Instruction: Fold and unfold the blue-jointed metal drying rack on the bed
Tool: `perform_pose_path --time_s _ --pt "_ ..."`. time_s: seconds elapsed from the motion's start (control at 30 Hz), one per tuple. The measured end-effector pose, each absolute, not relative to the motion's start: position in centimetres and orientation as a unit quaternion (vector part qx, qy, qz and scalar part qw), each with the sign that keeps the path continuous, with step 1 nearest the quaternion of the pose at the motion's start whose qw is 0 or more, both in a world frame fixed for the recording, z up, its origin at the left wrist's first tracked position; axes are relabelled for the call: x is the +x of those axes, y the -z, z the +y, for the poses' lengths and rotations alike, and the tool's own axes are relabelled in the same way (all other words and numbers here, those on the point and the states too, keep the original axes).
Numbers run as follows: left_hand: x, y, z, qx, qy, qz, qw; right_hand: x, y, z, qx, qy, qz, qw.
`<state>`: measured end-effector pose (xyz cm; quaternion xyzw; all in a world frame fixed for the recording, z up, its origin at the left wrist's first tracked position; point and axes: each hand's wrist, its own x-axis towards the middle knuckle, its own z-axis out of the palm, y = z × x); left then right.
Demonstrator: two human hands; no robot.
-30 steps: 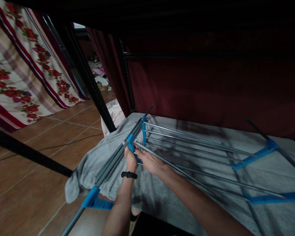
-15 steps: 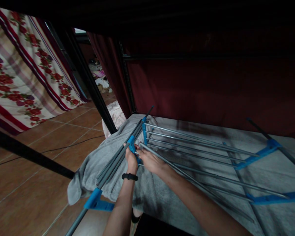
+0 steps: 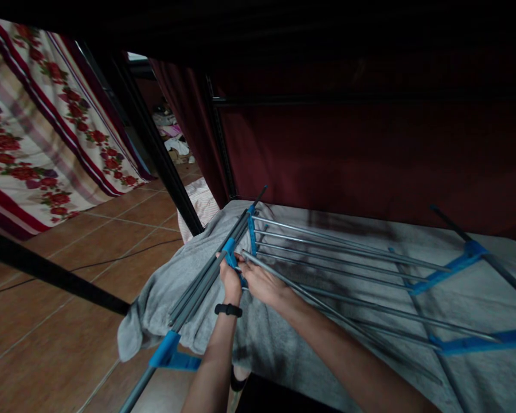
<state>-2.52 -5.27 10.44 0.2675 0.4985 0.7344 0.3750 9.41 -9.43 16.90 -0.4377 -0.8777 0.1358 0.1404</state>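
Barely shifting, the left hand (image 3: 231,282) pinches a blue bracket (image 3: 229,253); the right hand (image 3: 261,283) bunches its fingers alongside, hold unclear; work seems little advanced.

And we're looking for lettering now: nothing legible on the blue brackets (image 3: 164,351), nothing on the black wristband (image 3: 228,310)! Across the floral cloth (image 3: 55,132), no word or number reads either.
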Motion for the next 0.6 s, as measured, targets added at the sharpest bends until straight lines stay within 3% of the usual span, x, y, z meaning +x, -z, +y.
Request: perform_pose_path --time_s 0.23,0.37,0.53,0.6 --pt "-2.4 -11.8 -5.9 0.221 -0.722 0.544 0.366 8.7 -15.6 -10.2 -0.452 -0.045 -0.876 0.162" --pt "-2.5 -12.3 -6.2 0.233 -0.719 0.529 0.385 8.7 -14.7 -11.1 -0.431 -0.006 -0.876 0.217" --pt "-1.9 -11.3 -10.1 0.26 -0.738 0.591 0.196 9.5 -13.4 -12.8 -0.41 0.025 -0.871 0.268" --pt "-1.1 -10.6 -12.9 0.267 -0.729 0.605 0.176 9.9 -12.9 -13.6 -0.404 0.036 -0.874 0.268"
